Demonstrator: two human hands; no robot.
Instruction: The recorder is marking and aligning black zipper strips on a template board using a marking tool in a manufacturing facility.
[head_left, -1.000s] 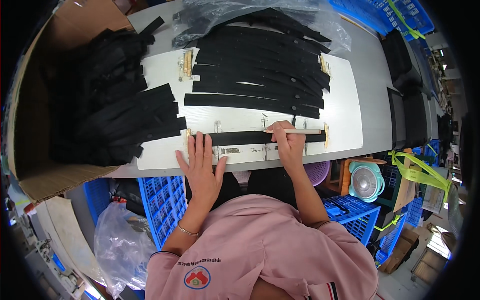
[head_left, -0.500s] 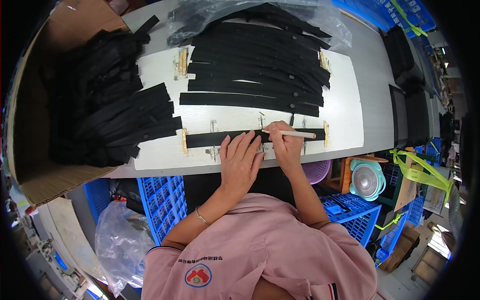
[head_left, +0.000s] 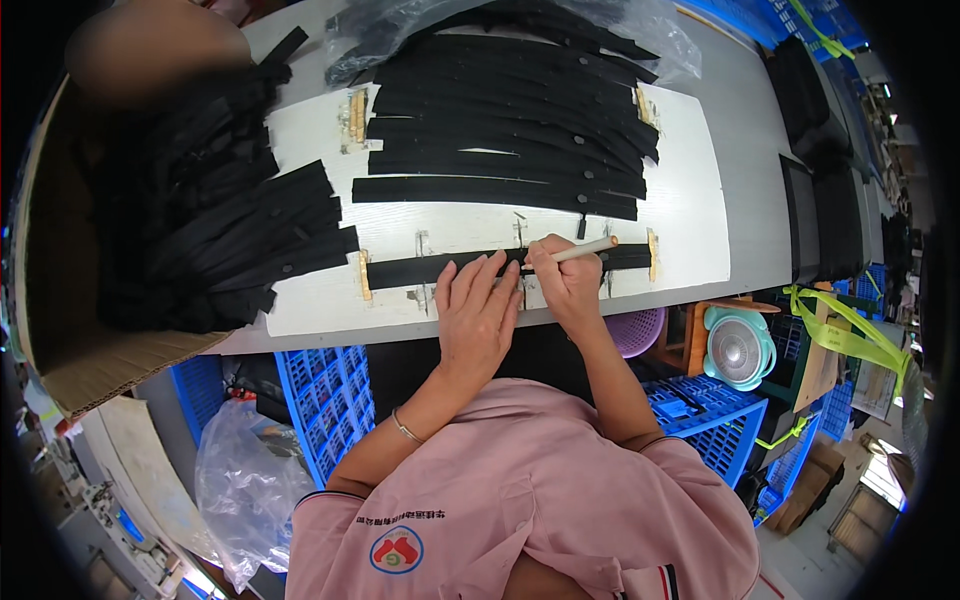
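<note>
A single black fabric strip [head_left: 400, 273] lies across the white board [head_left: 690, 190] between two yellowish end blocks. My left hand [head_left: 472, 315] rests flat on it, fingers stretched out, pressing it to the board. Just right of those fingers, my right hand [head_left: 566, 290] is closed round a slim white pencil [head_left: 580, 251]. The pencil leans up to the right, its tip low at the strip beside my left fingertips. Beyond the hands, a stack of black strips [head_left: 500, 160] is spread over the board, several with a small round dark spot.
An open carton [head_left: 130, 370] on the left holds a heap of black strips [head_left: 210, 220]. Clear plastic sheeting [head_left: 680, 45] lies behind the stack. Below the table's right side are a turquoise fan [head_left: 738, 347] and a blue crate [head_left: 715, 405]. A blurred round shape [head_left: 160, 50] covers the upper left.
The pencil's back end has swung upward, and its tip has shifted slightly toward me across the strip. My left hand stays on the strip. The blurred shape at upper left is new.
</note>
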